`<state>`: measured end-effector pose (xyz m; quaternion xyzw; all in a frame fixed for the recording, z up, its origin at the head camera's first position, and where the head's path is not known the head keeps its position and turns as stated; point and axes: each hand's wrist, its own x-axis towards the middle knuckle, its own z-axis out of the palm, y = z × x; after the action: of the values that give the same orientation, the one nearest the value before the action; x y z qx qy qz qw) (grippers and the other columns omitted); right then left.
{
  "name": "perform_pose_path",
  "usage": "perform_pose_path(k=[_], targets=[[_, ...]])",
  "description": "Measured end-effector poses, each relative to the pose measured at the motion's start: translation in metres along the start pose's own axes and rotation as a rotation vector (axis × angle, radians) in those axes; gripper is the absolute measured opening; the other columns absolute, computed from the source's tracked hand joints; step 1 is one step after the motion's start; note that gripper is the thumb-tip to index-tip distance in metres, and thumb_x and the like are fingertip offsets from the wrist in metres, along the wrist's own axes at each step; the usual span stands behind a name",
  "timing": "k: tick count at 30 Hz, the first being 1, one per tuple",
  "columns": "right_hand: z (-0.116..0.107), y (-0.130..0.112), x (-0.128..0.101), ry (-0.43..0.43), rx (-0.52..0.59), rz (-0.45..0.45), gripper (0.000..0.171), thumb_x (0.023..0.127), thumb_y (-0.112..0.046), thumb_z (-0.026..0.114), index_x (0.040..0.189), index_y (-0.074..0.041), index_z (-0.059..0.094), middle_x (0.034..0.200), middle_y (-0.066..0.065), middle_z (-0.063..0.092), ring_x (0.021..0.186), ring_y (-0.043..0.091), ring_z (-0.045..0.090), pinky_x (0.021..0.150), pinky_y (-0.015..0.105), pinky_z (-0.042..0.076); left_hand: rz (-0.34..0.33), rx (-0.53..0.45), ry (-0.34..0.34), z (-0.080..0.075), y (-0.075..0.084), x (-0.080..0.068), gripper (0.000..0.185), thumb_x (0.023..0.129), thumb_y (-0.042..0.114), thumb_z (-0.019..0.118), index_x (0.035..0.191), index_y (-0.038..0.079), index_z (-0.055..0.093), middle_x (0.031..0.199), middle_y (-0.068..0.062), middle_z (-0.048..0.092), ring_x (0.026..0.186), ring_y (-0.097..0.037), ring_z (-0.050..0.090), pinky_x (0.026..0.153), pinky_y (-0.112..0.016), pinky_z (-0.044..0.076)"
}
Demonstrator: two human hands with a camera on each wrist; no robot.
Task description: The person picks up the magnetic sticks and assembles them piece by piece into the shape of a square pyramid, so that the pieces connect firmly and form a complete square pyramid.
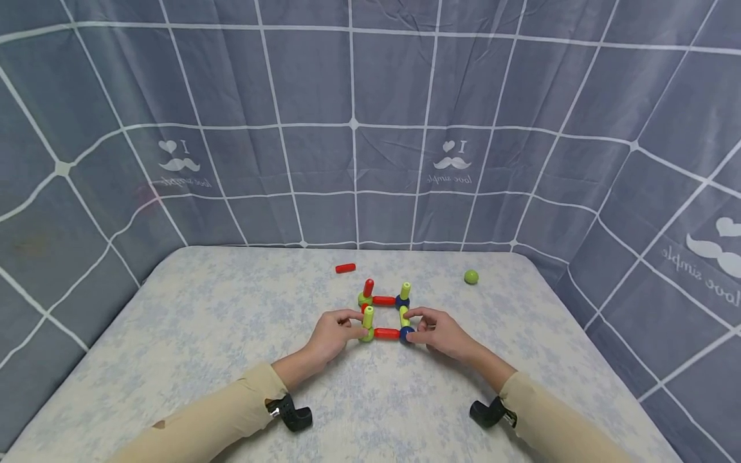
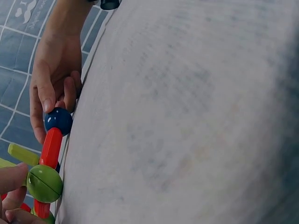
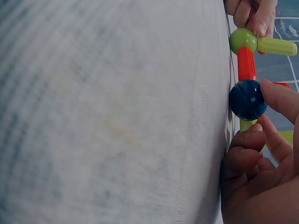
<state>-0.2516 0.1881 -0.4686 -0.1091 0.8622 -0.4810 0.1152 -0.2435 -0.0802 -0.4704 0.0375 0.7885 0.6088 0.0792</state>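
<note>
Two hands steady the square frame of red and green plastic rods (image 1: 386, 315) mid-table: left hand (image 1: 331, 335) pinches its green ball corner (image 1: 366, 335), right hand (image 1: 438, 332) its blue ball corner (image 1: 406, 334). Probably mid-assembly; next needs another upright rod.

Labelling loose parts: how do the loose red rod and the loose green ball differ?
Shape: the red rod is a short cylinder lying flat; the green ball is a sphere. Colour: the rod is red, the ball lime green. Place: the rod lies behind the frame on its left side, the ball farther off to the right. Both rest on the table, apart from the frame and untouched by either hand.
</note>
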Motion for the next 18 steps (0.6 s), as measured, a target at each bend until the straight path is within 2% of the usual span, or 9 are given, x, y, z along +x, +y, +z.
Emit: perform_pose_path(k=[4,8,14,18], targets=[[-0.001,0.000,0.000,-0.006,0.002,-0.011,0.042,0.088,-0.023,0.079,0.127,-0.016,0.065,0.079,0.002,0.052,0.060,0.016,0.042,0.052,0.025,0.034,0.001,0.009,0.005,0.000,-0.001,0.000,0.025,0.083,0.014,0.081,0.107,0.010,0.077,0.069,0.002,0.042,0.054,-0.014,0.034,0.053,-0.027,0.030],[-0.002,0.000,0.000,0.011,0.005,0.018,0.040,0.089,-0.025,0.078,0.126,-0.018,0.066,0.078,0.002,0.053,0.057,0.016,0.041,0.051,0.026,0.034,-0.005,0.023,0.008,0.002,-0.001,0.001,0.022,0.083,0.014,0.081,0.105,0.011,0.077,0.068,0.002,0.042,0.053,-0.014,0.033,0.053,-0.027,0.029],[-0.005,-0.002,0.006,0.156,0.059,0.130,0.028,0.090,-0.026,0.076,0.117,-0.022,0.072,0.069,0.002,0.052,0.050,0.016,0.038,0.047,0.027,0.031,-0.014,0.031,0.022,0.002,0.001,0.001,0.021,0.083,0.014,0.081,0.104,0.011,0.078,0.065,0.002,0.039,0.053,-0.014,0.032,0.052,-0.027,0.029],[-0.008,-0.001,0.013,0.216,0.097,0.164,0.029,0.092,-0.023,0.073,0.121,-0.018,0.071,0.066,0.003,0.049,0.049,0.017,0.039,0.047,0.028,0.032,-0.016,0.038,0.011,0.002,0.002,-0.001,0.021,0.083,0.014,0.081,0.104,0.011,0.077,0.065,0.002,0.039,0.053,-0.014,0.032,0.052,-0.027,0.028]])
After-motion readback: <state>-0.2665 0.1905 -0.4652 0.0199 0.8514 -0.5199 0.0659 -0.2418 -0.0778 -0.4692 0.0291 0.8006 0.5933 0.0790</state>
